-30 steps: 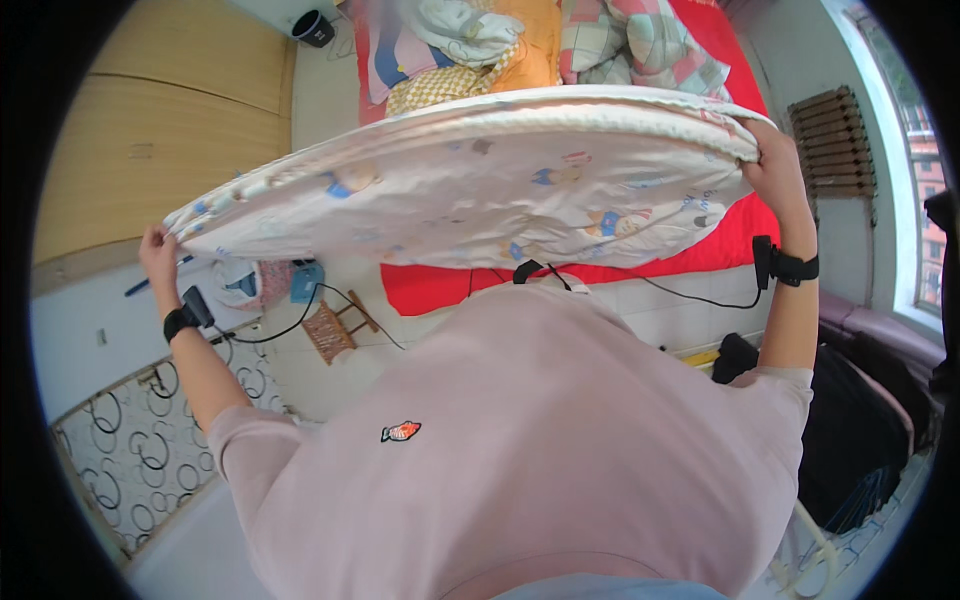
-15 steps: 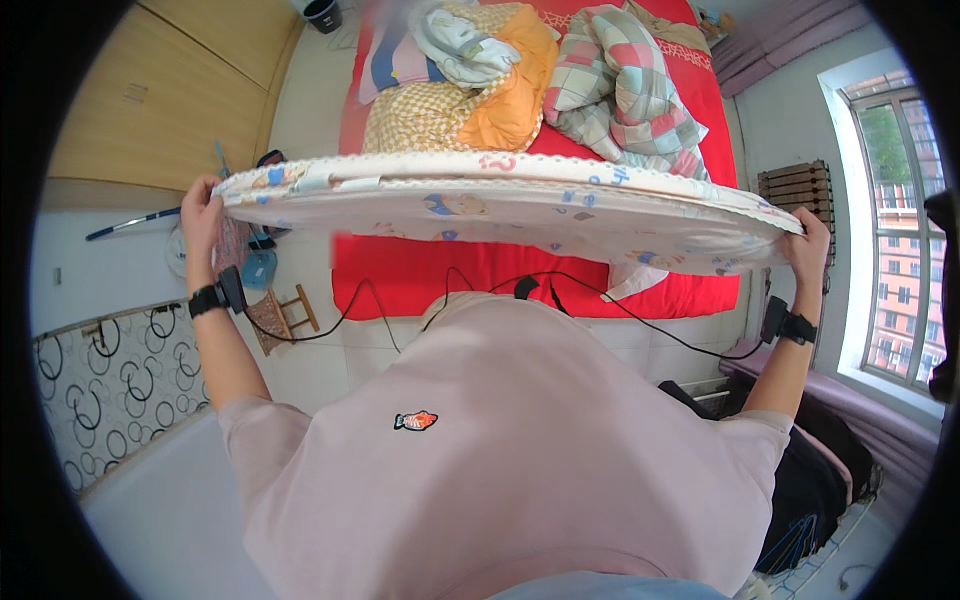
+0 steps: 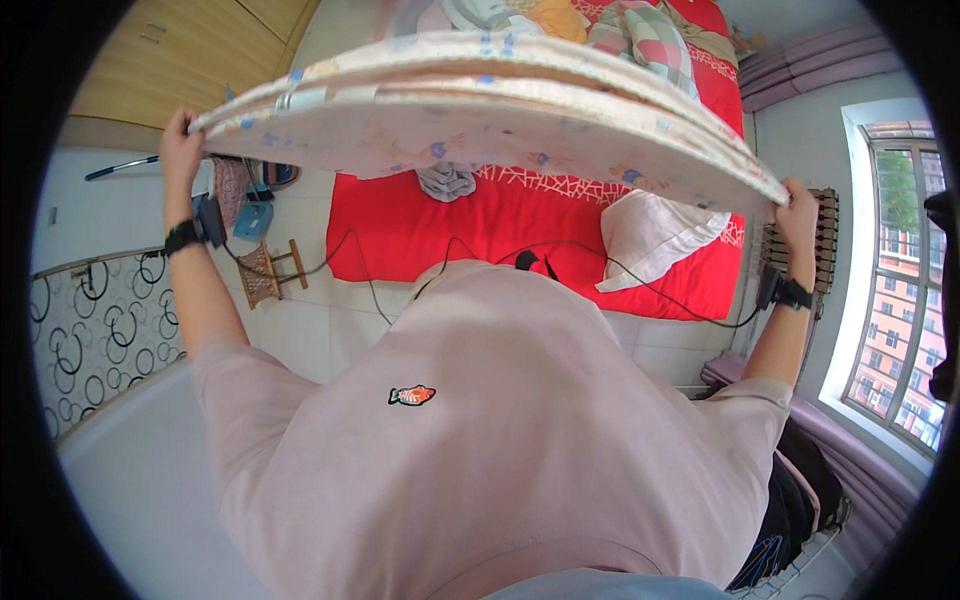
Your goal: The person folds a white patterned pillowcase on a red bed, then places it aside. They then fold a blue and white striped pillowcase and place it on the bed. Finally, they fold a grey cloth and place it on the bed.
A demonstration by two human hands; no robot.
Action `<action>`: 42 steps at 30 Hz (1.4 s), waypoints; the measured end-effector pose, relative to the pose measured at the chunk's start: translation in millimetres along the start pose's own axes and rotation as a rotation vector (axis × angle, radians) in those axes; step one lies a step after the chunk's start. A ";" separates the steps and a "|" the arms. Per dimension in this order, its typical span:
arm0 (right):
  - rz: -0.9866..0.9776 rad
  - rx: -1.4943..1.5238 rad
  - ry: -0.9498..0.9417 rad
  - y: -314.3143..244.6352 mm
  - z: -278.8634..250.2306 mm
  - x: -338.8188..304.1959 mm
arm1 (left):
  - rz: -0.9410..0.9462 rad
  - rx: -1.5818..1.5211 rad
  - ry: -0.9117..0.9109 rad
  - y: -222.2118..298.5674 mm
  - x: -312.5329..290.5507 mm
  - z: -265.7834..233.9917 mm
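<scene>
A patterned cloth (image 3: 480, 130) is held stretched above the red bed (image 3: 400, 225), ends clasped by left hand (image 3: 182, 146) and right hand (image 3: 797, 212), even tension seemingly needed next.

Home bedroom: red-covered bed (image 3: 410, 225), plaid quilt (image 3: 655, 42), wooden cupboard (image 3: 195, 60), purple curtain (image 3: 825, 62), window (image 3: 895, 300).

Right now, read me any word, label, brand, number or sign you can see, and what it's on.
None can be read.
Patterned cloth between the left hand and right hand: small blue marks, too blurred to tell whether they're letters.
Shirt: a fish patch, no legible wording.
</scene>
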State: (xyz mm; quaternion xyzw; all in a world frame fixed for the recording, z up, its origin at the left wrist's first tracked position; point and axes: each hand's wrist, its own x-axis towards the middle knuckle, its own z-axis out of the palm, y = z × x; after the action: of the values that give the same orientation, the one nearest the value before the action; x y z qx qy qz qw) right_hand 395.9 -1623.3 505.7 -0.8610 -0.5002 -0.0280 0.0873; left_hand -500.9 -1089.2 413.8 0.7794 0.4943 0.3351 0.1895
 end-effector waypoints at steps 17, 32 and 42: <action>0.292 0.109 -0.754 -41.1 348.0 -282.9 | -0.544 0.285 -0.660 -160.2 -380.6 115.0; 0.566 0.317 -0.512 27.1 503.0 -39.8 | -0.424 0.394 -0.526 -256.6 -125.2 277.0; 0.810 0.599 -0.804 12.3 542.0 -182.4 | -0.572 0.254 -0.751 -276.2 -244.3 226.4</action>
State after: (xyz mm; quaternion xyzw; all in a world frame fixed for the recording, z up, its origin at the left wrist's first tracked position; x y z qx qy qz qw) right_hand 294.5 -1688.8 -53.4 -0.8632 -0.1153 0.4731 0.1333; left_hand -587.9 -1179.0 -0.4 0.6962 0.6231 -0.0978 0.3428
